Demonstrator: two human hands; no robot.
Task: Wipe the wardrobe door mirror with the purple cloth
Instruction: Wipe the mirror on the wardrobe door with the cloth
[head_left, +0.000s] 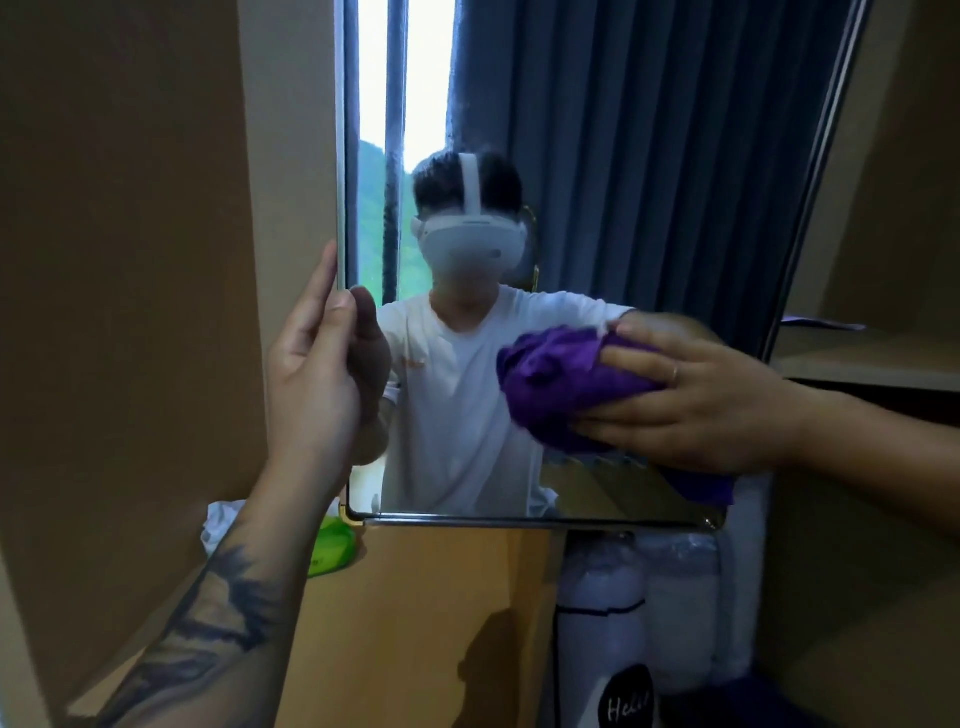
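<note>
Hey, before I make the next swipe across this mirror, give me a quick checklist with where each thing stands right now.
1. Door steadied: left hand grips the mirror's left edge, thumb on the glass. Ok.
2. Cloth in hand: right hand presses the bunched purple cloth, fingers spread over it. Ok.
3. Cloth on the glass: it meets the mirror in its lower right part. Ok.
4. Loose cloth: a tail hangs below the right hand near the lower frame. Not ok, tuck it in.
5. Thumb marks: the left thumb lies on the glass, so it may smudge. Not ok.
6. Streaks left on the upper mirror: cannot tell.
</note>
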